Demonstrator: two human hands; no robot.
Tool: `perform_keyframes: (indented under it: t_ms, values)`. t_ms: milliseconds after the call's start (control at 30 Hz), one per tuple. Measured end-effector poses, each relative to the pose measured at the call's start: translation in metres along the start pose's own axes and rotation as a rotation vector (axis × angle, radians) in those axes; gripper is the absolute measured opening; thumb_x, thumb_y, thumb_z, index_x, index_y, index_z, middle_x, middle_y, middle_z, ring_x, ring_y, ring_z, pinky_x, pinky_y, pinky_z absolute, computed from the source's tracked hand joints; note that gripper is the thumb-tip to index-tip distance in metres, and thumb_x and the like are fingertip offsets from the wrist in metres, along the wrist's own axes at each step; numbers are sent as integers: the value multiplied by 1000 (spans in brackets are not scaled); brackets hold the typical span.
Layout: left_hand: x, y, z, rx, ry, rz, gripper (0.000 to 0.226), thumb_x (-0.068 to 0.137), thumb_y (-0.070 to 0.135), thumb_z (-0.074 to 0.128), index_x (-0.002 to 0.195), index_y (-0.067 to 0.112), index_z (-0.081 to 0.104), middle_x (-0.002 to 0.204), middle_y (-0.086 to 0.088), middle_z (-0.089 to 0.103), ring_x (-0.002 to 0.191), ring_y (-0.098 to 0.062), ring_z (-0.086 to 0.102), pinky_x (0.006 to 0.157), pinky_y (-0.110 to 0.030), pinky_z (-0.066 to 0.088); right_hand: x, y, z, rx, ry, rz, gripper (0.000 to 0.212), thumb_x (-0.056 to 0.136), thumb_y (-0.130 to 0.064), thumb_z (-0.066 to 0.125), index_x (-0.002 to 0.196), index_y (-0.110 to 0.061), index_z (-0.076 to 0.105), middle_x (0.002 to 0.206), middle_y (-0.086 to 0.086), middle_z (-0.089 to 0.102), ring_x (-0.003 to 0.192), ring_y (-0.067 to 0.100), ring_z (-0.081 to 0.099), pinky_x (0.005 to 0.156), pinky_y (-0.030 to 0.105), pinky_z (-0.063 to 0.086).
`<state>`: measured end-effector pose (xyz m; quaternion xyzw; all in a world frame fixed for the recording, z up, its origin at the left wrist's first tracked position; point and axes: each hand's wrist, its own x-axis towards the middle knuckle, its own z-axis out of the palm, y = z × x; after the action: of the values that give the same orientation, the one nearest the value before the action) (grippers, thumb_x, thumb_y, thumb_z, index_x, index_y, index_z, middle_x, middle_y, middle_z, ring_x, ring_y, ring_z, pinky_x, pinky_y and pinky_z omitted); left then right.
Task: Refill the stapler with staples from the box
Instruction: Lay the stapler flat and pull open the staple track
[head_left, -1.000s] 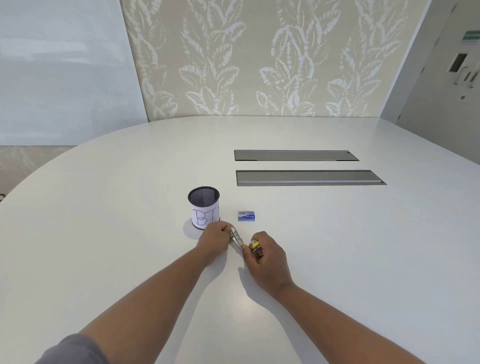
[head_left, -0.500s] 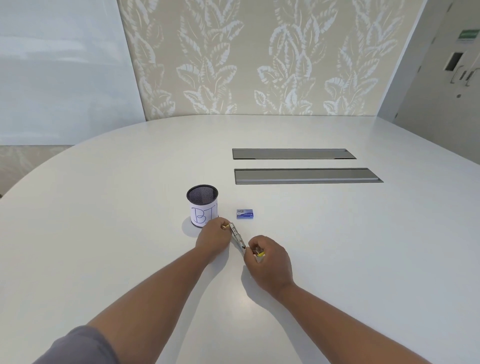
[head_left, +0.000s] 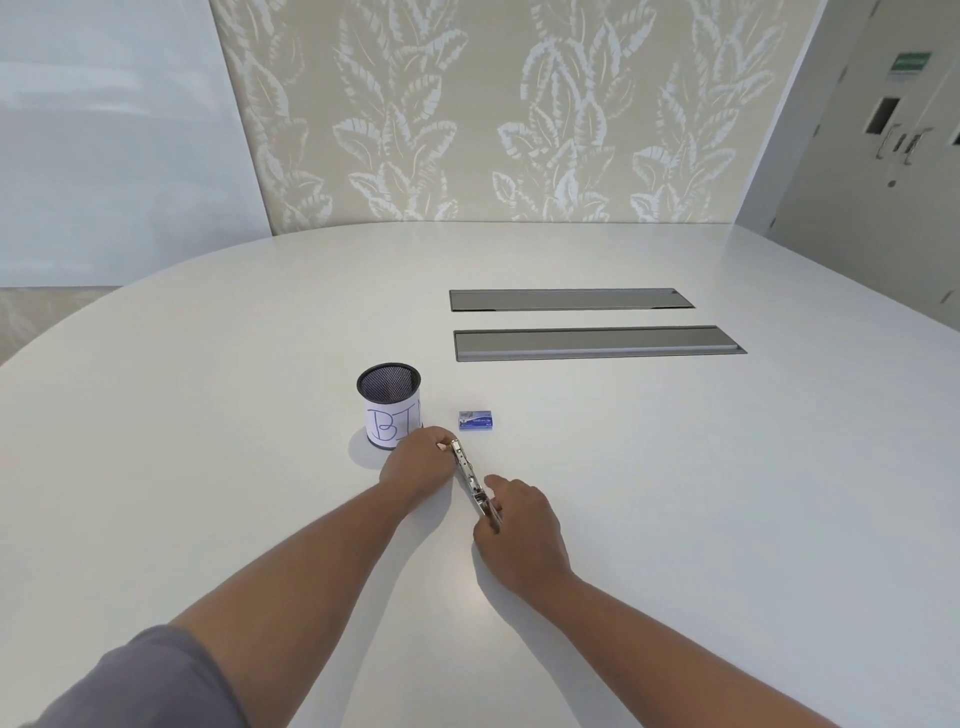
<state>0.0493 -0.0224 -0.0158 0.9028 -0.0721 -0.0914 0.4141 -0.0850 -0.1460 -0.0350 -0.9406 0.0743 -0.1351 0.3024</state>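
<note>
A small metal stapler (head_left: 471, 480) lies stretched open on the white table (head_left: 675, 493), running from upper left to lower right. My left hand (head_left: 418, 462) pinches its far end. My right hand (head_left: 517, 530) holds its near end, where the body is mostly hidden under my fingers. A small blue staple box (head_left: 476, 420) lies flat on the table just beyond the stapler, apart from both hands, and looks shut.
A black mesh pen cup (head_left: 389, 404) with a paper label reading "BT" stands left of the box, close to my left hand. Two long grey cable hatches (head_left: 597, 343) are set into the table farther back.
The stapler has been spread out longer between my hands. My right hand drew back toward me and the yellow part seen in it earlier is now hidden.
</note>
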Motion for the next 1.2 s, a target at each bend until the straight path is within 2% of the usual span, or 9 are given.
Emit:
perform_keyframes:
  t_ms: [100,167,233,433,667,833,900,1033,1200]
  values:
    - [-3,2,0,55,1,19,21,85,21,58,94,35,71,91,11,67,80,-15,65,67,-28,47,1,-3,-1,-7,-36,4,33,81,-22,50,114,-19,57,90,-3,57,89,23,55,75,38,49]
    - [-5,3,0,77,-5,27,19,81,23,60,87,38,70,85,15,66,79,-11,64,66,-27,45,1,-5,-2,-43,-64,-33,14,80,-27,49,93,-25,49,78,-7,49,78,23,51,60,34,40]
    - [-6,4,0,79,-5,38,17,79,24,62,84,38,71,84,16,67,81,-10,65,69,-28,49,0,-9,-2,-85,-111,-72,13,78,-33,46,86,-28,37,72,-8,44,73,23,47,55,32,29]
    - [-9,1,4,132,-8,99,23,86,24,56,80,41,71,87,21,70,86,-8,66,77,-33,56,7,-10,-2,-155,-117,-100,45,89,-43,45,131,-25,45,86,-5,59,85,26,58,66,35,41]
    - [-13,-9,0,105,-49,187,19,91,36,59,106,42,70,111,22,66,107,-3,59,91,-31,49,25,-6,-5,-178,-135,-123,44,95,-44,44,136,-27,47,96,-1,63,93,26,62,72,38,49]
    - [-14,-11,-2,19,-60,192,21,93,40,60,110,39,73,118,23,66,112,-2,59,98,-32,48,29,-3,-3,-186,-103,-129,37,93,-44,43,126,-29,53,86,-6,60,85,21,61,69,37,51]
    - [-14,-9,-3,25,-79,206,19,93,42,61,108,37,73,113,21,68,105,-3,62,95,-33,51,29,-1,-1,-179,-103,-127,37,92,-44,43,125,-31,54,82,-7,58,83,18,60,67,36,50]
    - [-12,-6,-7,-36,-130,164,16,90,41,67,103,33,72,89,14,71,63,-11,60,67,-35,58,32,3,0,-181,-121,-136,37,92,-43,41,125,-31,53,79,-10,51,80,15,56,65,34,46]
    - [-10,-2,-8,-40,-139,148,14,87,36,73,99,28,75,83,12,69,65,-14,61,61,-34,57,32,5,2,-174,-127,-143,29,90,-40,40,115,-31,52,79,-12,50,77,14,52,62,33,43]
